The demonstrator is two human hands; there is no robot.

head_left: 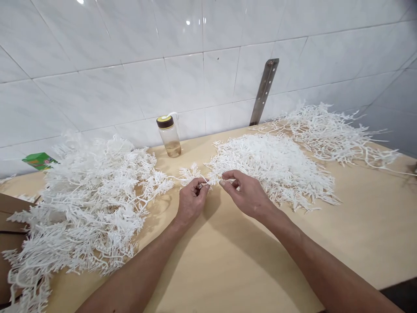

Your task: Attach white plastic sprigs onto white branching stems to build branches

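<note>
My left hand [192, 200] is closed in a pinch on a white plastic sprig [189, 174] with feathery, branching leaves, above the middle of the table. Close on its right, my right hand [244, 191] has thumb and fingertips brought together at the leafy end of the sprig. A big heap of white branching sprigs [97, 204] spreads over the table to the left. Just beyond my right hand lies a flatter pile of small white pieces [270, 165]. Behind that pile, thin white bare stems [332, 130] are heaped at the back right.
A clear bottle [171, 141] with a dark and yellow lid stands near the tiled wall [182, 82]. A metal bracket [264, 91] leans against the wall. A green carton [39, 161] sits behind the left heap, and a brown cardboard box [9, 248] is at the left edge.
</note>
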